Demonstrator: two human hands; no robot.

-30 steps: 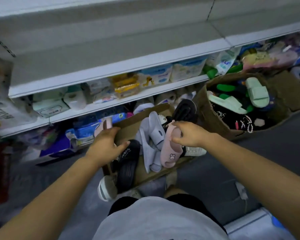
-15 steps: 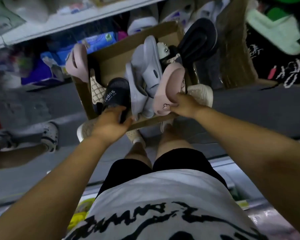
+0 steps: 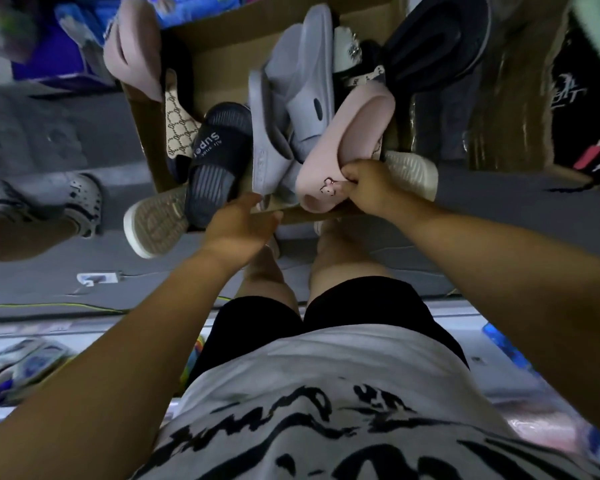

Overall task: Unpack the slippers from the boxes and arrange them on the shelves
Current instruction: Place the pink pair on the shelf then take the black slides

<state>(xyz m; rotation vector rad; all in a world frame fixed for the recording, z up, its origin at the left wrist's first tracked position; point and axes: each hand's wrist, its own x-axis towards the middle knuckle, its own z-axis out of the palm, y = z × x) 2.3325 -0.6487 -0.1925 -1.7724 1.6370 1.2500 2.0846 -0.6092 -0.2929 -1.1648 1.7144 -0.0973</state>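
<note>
A brown cardboard box [image 3: 219,67] on the grey floor holds several slippers. My right hand [image 3: 371,188] grips the near end of a pink slipper [image 3: 347,140] that lies tilted over the box's near right corner. My left hand [image 3: 239,230] rests on the box's near edge with loosely bent fingers, just below a black ribbed slipper [image 3: 219,157]. Grey slippers [image 3: 291,102] stand on edge in the middle of the box. Another pink slipper [image 3: 132,53] hangs over the far left corner.
A second cardboard box [image 3: 513,98] stands to the right with dark slippers in it. A pale sole [image 3: 153,220] sticks out at the near left of the first box. Another person's foot in a white clog [image 3: 80,202] is at the left. Packaged goods [image 3: 187,8] lie behind.
The view has tilted down from the shelves to the box and my legs. My left hand has slid from the box's far left side to its near edge. My right hand keeps the pink slipper.
</note>
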